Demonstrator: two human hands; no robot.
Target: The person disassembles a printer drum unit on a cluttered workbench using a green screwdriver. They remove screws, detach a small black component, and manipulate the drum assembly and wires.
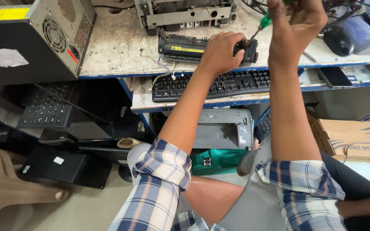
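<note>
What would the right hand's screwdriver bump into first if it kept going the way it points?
Probably the black printer part: the right hand aims the screwdriver down-left at its end, beside the left hand.

Bright, even light falls on the worktop (pixel 116 47), washing its pale surface nearly white toward the far right corner. Beneath its front edge the space sinks into deep shadow. Focus is sharp in the middle; the frame's bottom edge shows stretching and smeared, warped shapes beside the checked sleeves (pixel 159 192).
</note>
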